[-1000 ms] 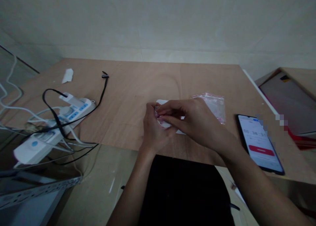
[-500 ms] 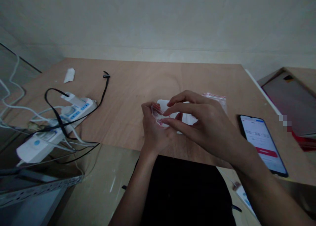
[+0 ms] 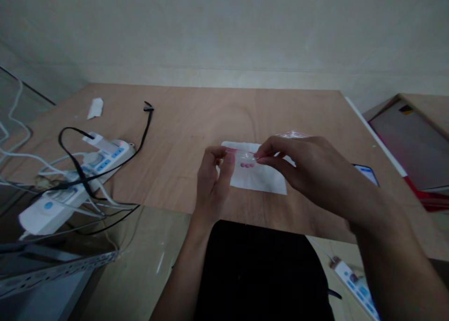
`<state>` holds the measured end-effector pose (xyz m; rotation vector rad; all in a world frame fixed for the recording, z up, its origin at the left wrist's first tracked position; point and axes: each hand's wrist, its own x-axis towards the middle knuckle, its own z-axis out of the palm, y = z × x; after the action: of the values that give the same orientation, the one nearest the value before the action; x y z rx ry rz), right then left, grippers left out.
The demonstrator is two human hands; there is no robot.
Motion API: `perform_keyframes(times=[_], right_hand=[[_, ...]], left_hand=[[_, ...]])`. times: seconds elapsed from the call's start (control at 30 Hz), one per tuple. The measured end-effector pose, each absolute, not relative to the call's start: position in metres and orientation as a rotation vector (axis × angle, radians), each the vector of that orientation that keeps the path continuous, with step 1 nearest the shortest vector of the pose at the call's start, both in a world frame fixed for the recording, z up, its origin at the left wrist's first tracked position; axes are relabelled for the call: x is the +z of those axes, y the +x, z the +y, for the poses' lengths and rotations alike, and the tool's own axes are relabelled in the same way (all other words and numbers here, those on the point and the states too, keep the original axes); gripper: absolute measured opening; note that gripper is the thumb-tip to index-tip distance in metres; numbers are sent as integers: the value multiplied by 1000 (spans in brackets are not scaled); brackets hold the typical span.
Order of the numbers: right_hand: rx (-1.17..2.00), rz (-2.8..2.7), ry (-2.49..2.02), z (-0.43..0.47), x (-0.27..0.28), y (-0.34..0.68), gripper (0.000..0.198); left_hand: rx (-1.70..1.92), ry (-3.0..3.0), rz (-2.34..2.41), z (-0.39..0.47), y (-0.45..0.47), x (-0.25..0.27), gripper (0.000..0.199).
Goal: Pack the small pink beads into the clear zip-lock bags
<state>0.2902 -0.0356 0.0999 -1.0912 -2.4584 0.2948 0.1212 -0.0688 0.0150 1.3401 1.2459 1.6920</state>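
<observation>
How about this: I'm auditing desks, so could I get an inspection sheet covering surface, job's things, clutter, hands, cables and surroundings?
Surface: wooden table, bare wood showing around the things on it.
Job's things: clear bag, held over a white sheet; pink pieces appear inside it.
Clutter: scrap at the far left; phone and second bag, both mostly hidden.
Hands: left hand and right hand each pinch one side of the bag.
Cables: black and white ones tangled over the power strip at the left.
Surroundings: pale wall behind; another strip below the table's front edge.
</observation>
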Motion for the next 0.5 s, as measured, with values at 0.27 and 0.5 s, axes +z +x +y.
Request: perform_keyframes(times=[0.27, 0.5], right_hand=[[488, -2492, -939, -22, 105, 310, 21], [637, -2426, -895, -23, 110, 318, 15]], left_hand=[[1654, 1262, 1312, -67, 118, 23, 26], [1705, 1280, 1270, -71, 123, 33, 16]])
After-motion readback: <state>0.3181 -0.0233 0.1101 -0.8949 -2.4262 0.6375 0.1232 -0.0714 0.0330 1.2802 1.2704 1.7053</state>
